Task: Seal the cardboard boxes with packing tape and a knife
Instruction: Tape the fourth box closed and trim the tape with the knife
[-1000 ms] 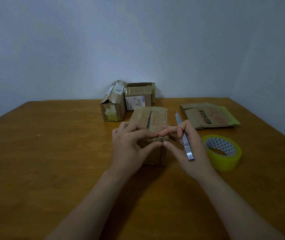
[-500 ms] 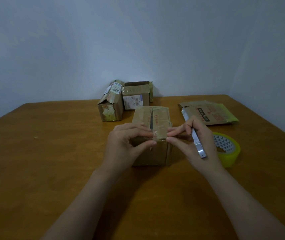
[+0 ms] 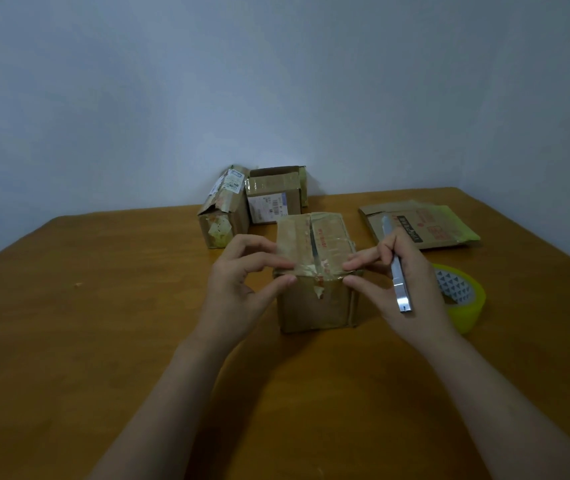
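Both hands on box (image 3: 314, 271): left hand (image 3: 238, 285) pinches near top edge; right hand (image 3: 401, 285) pinches opposite corner, knife (image 3: 397, 271) tucked in fingers.

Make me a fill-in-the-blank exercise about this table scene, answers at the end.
1. Of the left hand and the right hand, the ____ one holds the slim silver metal knife.
2. At the far side of the wooden table stand ____ more worn cardboard boxes.
3. The small brown cardboard box, pinched at its near top edge by both hands, stands to the ____ of the yellow-green roll of packing tape.

Missing words: right; two; left.
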